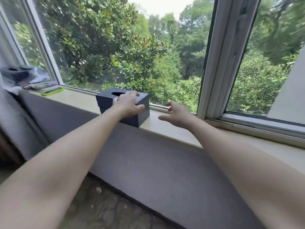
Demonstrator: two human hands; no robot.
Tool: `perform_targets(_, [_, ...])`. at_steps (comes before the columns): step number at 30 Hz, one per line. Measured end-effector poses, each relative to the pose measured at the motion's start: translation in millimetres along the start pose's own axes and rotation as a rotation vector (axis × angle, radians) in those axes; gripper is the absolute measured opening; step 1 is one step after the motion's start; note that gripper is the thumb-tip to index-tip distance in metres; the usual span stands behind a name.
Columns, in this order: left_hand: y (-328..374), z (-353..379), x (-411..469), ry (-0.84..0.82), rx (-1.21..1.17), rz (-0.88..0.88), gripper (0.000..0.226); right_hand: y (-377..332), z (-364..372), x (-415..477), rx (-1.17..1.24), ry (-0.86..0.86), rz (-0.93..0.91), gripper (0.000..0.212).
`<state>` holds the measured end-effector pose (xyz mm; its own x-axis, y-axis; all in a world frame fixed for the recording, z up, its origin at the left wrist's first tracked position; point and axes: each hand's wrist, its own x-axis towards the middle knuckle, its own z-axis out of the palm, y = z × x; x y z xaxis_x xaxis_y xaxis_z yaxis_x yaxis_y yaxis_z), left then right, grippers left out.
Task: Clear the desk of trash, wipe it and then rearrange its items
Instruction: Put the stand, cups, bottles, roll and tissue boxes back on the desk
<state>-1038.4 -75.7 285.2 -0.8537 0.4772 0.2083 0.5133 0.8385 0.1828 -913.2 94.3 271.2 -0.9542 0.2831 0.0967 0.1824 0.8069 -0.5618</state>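
A dark blue tissue box (107, 100) with an oval slot in its lid stands on the pale windowsill (165, 128). My left hand (127, 104) lies over the box's right end, fingers curled over the top and thumb against its near side, gripping it. My right hand (177, 114) hovers just right of the box above the sill, fingers spread and relaxed, holding nothing and not touching the box.
At the sill's far left lie a green-edged flat item (52, 91) and a pile of clutter with a dark object (15, 73). The window frame (214, 63) rises behind. A grey wall panel (148, 162) drops below the sill to a patterned floor.
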Motion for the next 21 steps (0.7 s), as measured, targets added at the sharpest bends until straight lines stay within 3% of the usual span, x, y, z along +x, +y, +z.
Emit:
perform_targets(7, [-123, 2, 75, -0.016, -0.065, -0.166, 0.064, -63, 60, 101, 0.214, 0.013, 0.101, 0.082])
perform_targets(12, [-167, 14, 121, -0.045, -0.162, -0.246, 0.076, -71, 79, 136, 0.359, 0.023, 0.255, 0.071])
perform_targets(15, [-180, 27, 138, -0.078, -0.185, -0.263, 0.079, -70, 81, 151, 0.382, -0.021, 0.362, 0.078])
perform_targets(21, [-202, 45, 164, -0.148, -0.493, -0.395, 0.089, -64, 101, 170, 0.483, -0.109, 0.459, 0.052])
